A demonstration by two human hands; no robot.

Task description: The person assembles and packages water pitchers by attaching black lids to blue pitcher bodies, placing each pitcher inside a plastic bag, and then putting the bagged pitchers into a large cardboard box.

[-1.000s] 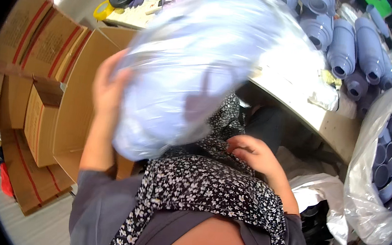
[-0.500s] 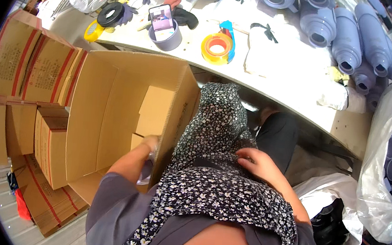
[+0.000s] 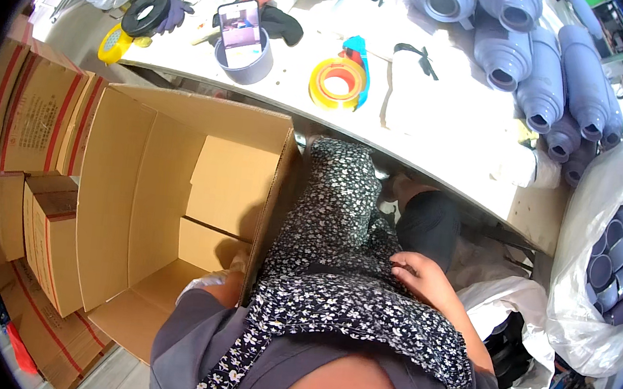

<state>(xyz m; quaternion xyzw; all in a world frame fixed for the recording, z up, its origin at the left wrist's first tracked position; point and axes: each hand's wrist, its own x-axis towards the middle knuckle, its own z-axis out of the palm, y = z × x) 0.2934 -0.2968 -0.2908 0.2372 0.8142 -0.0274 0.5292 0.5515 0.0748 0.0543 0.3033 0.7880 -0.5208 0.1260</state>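
Observation:
My left arm reaches into a tall open cardboard box [image 3: 236, 161] at my left side. Its near wall partly covers my left hand [image 3: 239, 264], whose fingers are hidden and blurred. Beside that forearm shows a bit of clear plastic wrapping [image 3: 202, 283]; what it wraps is hidden. My right hand [image 3: 427, 279] rests on the dark floral apron [image 3: 329, 249] over my lap, fingers loosely stretched, holding nothing.
Ahead stands a white worktable [image 3: 292, 80] with a tape roll [image 3: 337, 83], a cup [image 3: 252, 67] holding a phone [image 3: 240, 34], and several lavender bottles [image 3: 544, 78]. Stacked cartons [image 3: 42, 112] fill the left; a clear bag of lavender cups [image 3: 613, 257] stands right.
My left hand has moved lower and nearer the box's near wall; the lavender piece in plastic beside it no longer shows. The view has shifted slightly. My right hand stays on the apron.

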